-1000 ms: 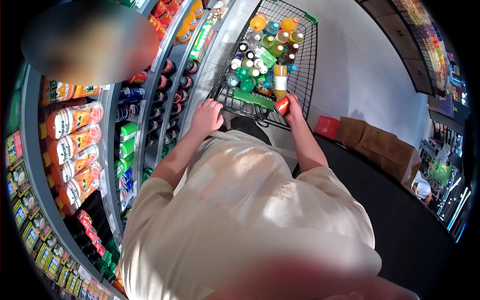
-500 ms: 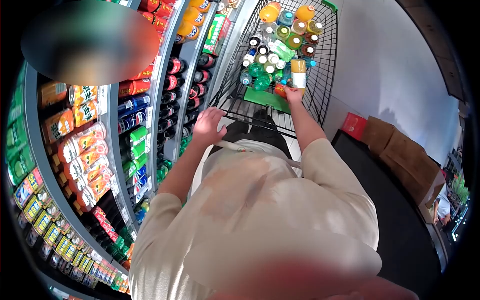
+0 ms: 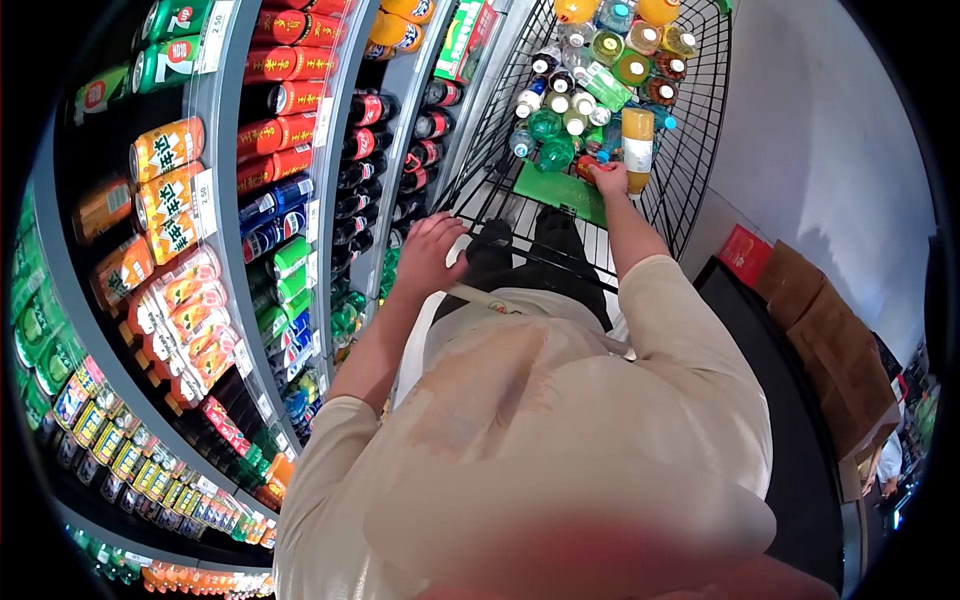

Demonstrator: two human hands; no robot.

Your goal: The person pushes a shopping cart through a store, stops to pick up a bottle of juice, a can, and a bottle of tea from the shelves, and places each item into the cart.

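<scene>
In the shopping cart, my right hand is closed around a red can, most of it hidden by the fingers. Close by that hand stands a bottle with an orange-yellow drink and a white label. Several other drink bottles fill the cart, among them a green bottle and a clear bottle with an orange drink. My left hand lies with its fingers stretched out by the cart's near left corner; whether it touches the rim cannot be made out.
Shelves on the left hold red cans, orange cans, cola bottles and green cans. At the right, brown cardboard boxes and a red box stand beside a black surface.
The view has shifted, so the cart and both hands appear farther right. My right hand still holds the red can low in the cart. My left hand stays by the cart's corner.
</scene>
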